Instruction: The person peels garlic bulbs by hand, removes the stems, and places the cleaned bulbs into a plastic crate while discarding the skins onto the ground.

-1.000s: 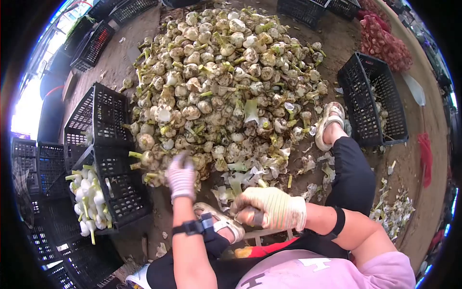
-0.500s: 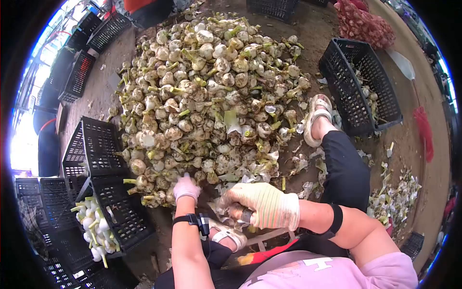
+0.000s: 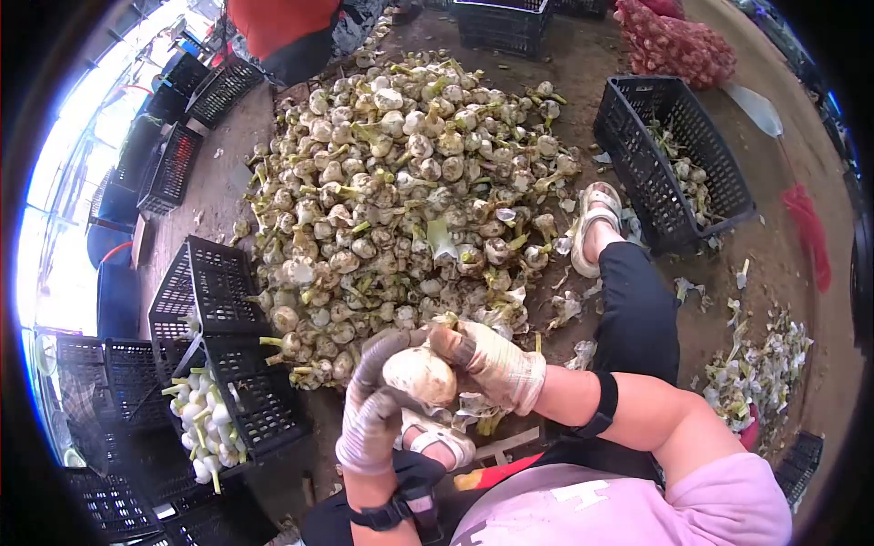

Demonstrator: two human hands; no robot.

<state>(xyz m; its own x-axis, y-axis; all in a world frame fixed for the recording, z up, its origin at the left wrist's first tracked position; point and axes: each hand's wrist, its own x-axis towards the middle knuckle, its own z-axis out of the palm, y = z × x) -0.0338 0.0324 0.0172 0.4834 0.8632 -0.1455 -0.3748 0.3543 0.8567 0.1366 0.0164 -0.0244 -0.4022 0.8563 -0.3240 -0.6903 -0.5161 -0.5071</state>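
A large, pale garlic bulb (image 3: 419,377) is held up between my gloved hands, in front of the heap. My left hand (image 3: 371,405), in a soiled glove, curls its fingers around the bulb's left side. My right hand (image 3: 496,366), in a striped glove with dirty fingertips, grips the bulb's upper right near the stem. Beyond them lies a big pile of dirt-streaked garlic bulbs (image 3: 391,191) with cut stems. To the left, peeled white garlic bulbs (image 3: 208,423) lie by a black plastic crate (image 3: 259,400).
At right stands a black crate (image 3: 628,173) with some garlic inside. Loose skins (image 3: 756,364) litter the floor at right. A red mesh sack (image 3: 674,45) is at the back right, and a person in red (image 3: 282,32) at the back left. My sandalled foot (image 3: 596,223) borders the pile.
My left hand has come up from the pile's near edge to meet my right hand. The pale bulb now shows between them. The view has shifted slightly.
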